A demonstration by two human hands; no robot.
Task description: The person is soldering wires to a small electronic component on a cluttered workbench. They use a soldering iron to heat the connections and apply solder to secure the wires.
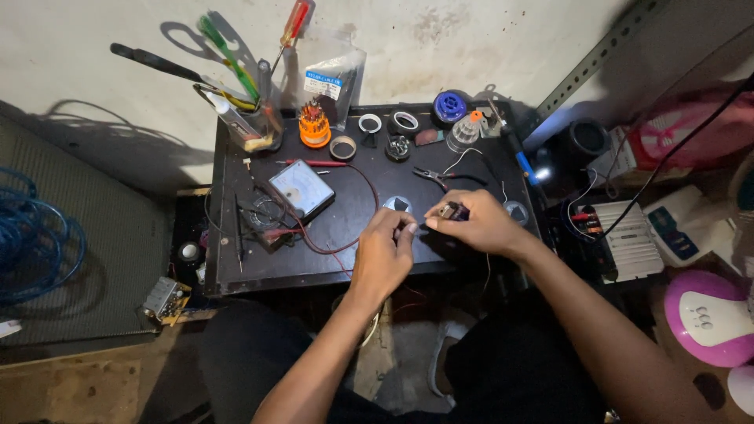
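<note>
Both hands meet over the table (314, 259): right hand (479, 224) pinches a small part (450, 210) at its fingertips, left hand (385, 251) closes on a thin piece just beside it.

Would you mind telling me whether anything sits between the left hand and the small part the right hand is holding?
Nothing visible does: the left hand is beside the small dark part held in the right hand, over the black tabletop.

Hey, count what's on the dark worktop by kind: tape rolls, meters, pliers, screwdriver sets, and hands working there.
Tape rolls: 3
Analog meter: 1
Pliers: 1
Orange screwdriver bit set: 1
Hands, left hand and right hand, both pinching a small dark part: 2
Total: 8
</note>
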